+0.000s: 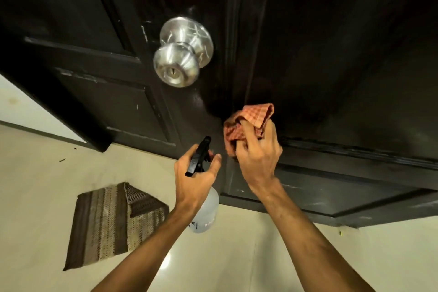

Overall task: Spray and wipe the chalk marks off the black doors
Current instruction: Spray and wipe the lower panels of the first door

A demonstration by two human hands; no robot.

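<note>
Two bare forearms reach up from the lower edge toward the black doors. The left hand (194, 180) has its fingers curled round the neck of a spray bottle (209, 211), gripping it just under the black plastic trigger head (198, 157). The trigger head is angular and matte, and its nozzle points at the door. The bottle's body is rounded, translucent whitish plastic and hangs below the hand.

Just right of that hand, and close to it, the right hand (257, 156) clutches a crumpled cloth (248, 121). The cloth is soft woven fabric in an orange and cream check, and the fingers bunch it and press it against the door surface. It bulges out above and to the left of the knuckles.

The door (331, 54) is glossy dark wood with raised mouldings and recessed panels. A vertical seam runs up from just above the cloth. Pale, dusty chalk marks (292, 186) smear the rail below the right wrist, and more thin white streaks show up and to the left of the hands, beside the doorknob (182, 52). That knob is round brushed metal with a keyhole in its face, set on a domed metal plate.

Below and left of the left forearm, a ribbed brown and beige woven mat (106, 225) lies on the glossy cream tile floor (308, 256), one corner folded over.
</note>
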